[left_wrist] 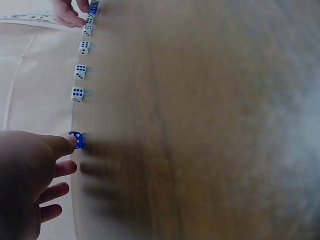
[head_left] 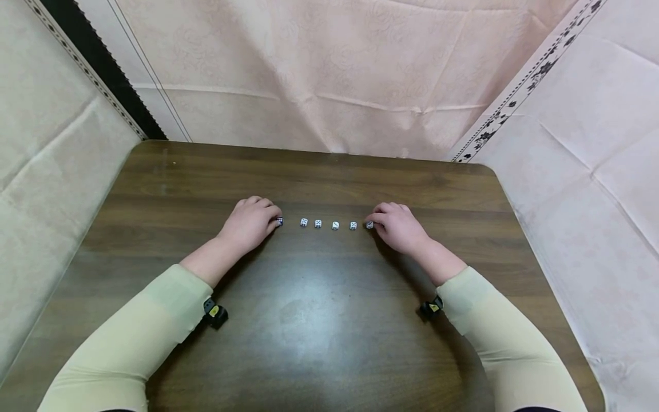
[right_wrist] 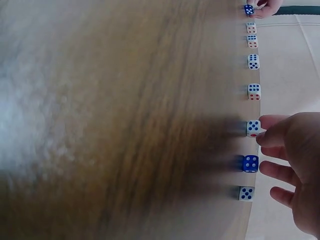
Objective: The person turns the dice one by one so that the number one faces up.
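Observation:
At the left end of a row of dice, my left hand [head_left: 250, 222] pinches a blue die [left_wrist: 76, 140] between thumb and fingers. My right hand [head_left: 395, 226] is at the row's right part, its thumb and index finger pinching a white die [right_wrist: 253, 128]. Under that hand's other fingers stand another blue die [right_wrist: 250, 163] and a white die [right_wrist: 246, 193], both hidden in the head view. Several white dice [head_left: 335, 225] with dark pips stand spaced out between the two hands, some showing red pips on the side facing the right wrist camera.
All the dice stand on a brown wood-grain table [head_left: 309, 320]. A pale pink cloth [head_left: 329, 68] hangs behind its far edge, and white cloths [head_left: 607, 189] hang on both sides. Each sleeved forearm carries a small black wrist camera [head_left: 215, 315].

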The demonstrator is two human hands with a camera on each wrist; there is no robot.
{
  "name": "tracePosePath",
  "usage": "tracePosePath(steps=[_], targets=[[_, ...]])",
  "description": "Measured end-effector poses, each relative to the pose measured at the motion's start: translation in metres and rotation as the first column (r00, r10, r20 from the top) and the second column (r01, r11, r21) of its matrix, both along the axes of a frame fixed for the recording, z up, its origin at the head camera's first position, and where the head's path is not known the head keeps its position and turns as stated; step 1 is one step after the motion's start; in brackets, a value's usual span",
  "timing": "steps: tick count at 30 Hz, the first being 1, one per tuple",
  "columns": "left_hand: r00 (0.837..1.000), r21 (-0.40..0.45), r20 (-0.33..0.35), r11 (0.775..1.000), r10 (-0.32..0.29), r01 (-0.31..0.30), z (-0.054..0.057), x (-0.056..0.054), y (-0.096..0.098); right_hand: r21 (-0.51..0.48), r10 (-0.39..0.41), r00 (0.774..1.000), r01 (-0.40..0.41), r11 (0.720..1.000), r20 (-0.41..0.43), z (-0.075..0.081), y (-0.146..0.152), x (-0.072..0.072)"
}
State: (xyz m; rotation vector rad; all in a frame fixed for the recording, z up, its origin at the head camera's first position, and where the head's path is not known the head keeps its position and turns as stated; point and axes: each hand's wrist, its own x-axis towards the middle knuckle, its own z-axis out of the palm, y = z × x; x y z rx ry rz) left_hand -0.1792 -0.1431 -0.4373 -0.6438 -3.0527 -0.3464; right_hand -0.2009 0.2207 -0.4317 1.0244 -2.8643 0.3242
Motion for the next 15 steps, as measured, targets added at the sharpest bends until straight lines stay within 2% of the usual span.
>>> tracePosePath(steps=[10, 15], targets=[[1.000, -0.009, -0.002, 1.000, -0.008, 0.008, 0.0003, -0.0002, -0.0001, 0.007, -0.010, 1.000, 0.010, 1.000, 0.027, -0.0013, -0.0004, -0.0020], [1.000, -0.013, -0.002, 1.000, -0.008, 0.008, -0.0001, -0.0006, 0.0003, 0.008, -0.040, 0.998, 0.040, 0.999, 0.050, -0.0002, -0.0006, -0.0024]])
